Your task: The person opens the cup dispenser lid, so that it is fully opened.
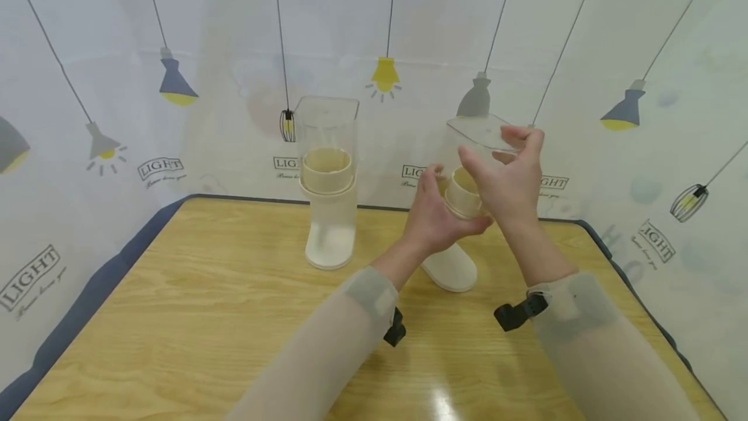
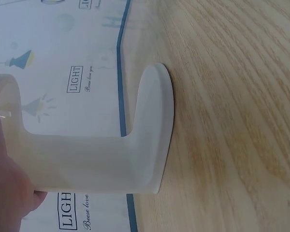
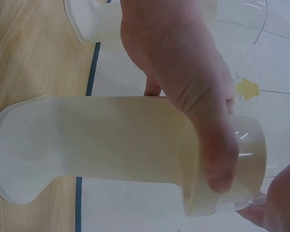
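A cream stand (image 1: 452,269) with a flat oval foot stands upright on the table, a round collar (image 1: 463,199) at its top. My left hand (image 1: 434,218) grips this collar from the left, thumb across its front; the right wrist view shows the thumb lying over the ring. A clear open-topped container (image 1: 480,134) rises from the collar. My right hand (image 1: 513,179) holds the container's right side, thumb in front and fingers at the rim. In the left wrist view the stand's column (image 2: 82,162) and foot (image 2: 154,121) show below the left hand (image 2: 7,188).
A second cream stand (image 1: 330,239) with a clear container (image 1: 327,125) in its collar is at the left, near the table's back edge. The wooden table (image 1: 204,317) meets a printed lamp-pattern backdrop (image 1: 234,31) behind and at both sides.
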